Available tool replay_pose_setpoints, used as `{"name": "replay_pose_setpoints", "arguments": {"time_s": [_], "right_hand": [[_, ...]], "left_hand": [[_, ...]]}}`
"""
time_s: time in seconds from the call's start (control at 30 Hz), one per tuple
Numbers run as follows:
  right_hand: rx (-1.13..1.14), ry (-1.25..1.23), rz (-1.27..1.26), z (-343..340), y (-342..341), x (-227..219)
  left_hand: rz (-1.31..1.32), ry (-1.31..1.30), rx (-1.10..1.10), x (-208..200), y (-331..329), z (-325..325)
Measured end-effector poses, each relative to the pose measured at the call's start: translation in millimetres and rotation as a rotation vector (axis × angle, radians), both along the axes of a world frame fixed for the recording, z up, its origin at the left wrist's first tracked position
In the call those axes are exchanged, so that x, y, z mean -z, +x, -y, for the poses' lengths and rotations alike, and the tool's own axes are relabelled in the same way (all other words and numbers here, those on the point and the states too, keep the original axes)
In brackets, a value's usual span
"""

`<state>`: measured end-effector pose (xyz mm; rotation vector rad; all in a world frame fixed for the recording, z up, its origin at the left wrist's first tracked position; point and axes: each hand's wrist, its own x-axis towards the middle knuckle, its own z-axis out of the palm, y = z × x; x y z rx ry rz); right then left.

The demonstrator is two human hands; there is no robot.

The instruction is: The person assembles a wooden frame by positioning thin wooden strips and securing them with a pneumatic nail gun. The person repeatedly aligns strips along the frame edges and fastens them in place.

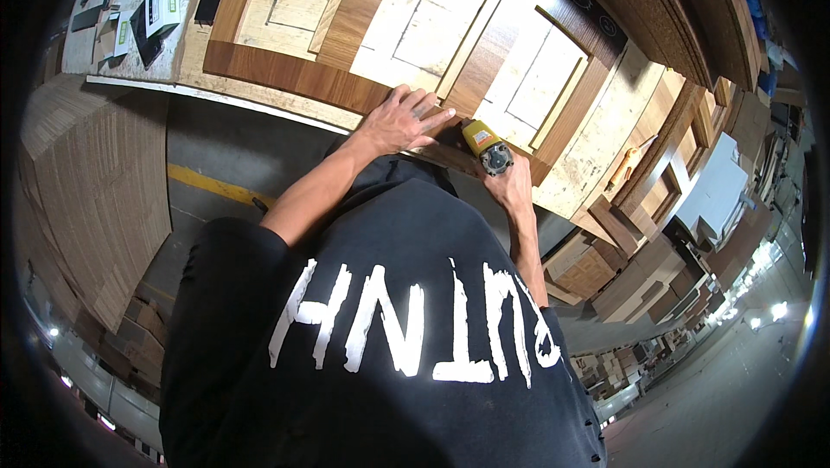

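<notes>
A brown wood-grain frame (pixel 294 73) with several crosspieces lies flat on the workbench. My left hand (pixel 399 122) rests on its near rail, fingers spread, with the index finger stretched toward the tool. In my right hand (pixel 513 183) is a yellow power tool (pixel 482 135) with a round grey bolted end. Its nose points down at the near rail, just right of my left fingertips. Whether the nose touches the wood I cannot tell. The right fingers are partly hidden behind the tool.
Small boxes (pixel 162 8) stand at the bench's far left. An orange-handled tool (pixel 626 165) lies to the right, near more wooden frames (pixel 661 183). Stacked brown boards (pixel 99 183) rise at the left. Dark panels (pixel 661 1) stand at the back right.
</notes>
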<state>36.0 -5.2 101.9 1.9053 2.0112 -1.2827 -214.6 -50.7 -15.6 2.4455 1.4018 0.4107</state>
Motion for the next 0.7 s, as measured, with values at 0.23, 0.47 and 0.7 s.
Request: {"name": "replay_pose_setpoints", "arguments": {"time_s": [0.23, 0.47, 0.7], "right_hand": [[-0.017, 0.001, 0.009, -2.7, 2.1, 2.0], [-0.051, 0.028, 0.007, -6.0, 0.7, 1.4], [-0.109, 0.039, 0.062, -9.2, -5.6, -5.1]], "left_hand": [[0.015, -0.016, 0.006, -0.1, -0.7, -0.4], [0.015, -0.005, 0.003, 0.2, -0.7, -0.3], [-0.003, 0.012, 0.003, -7.1, -3.0, -3.2]]}}
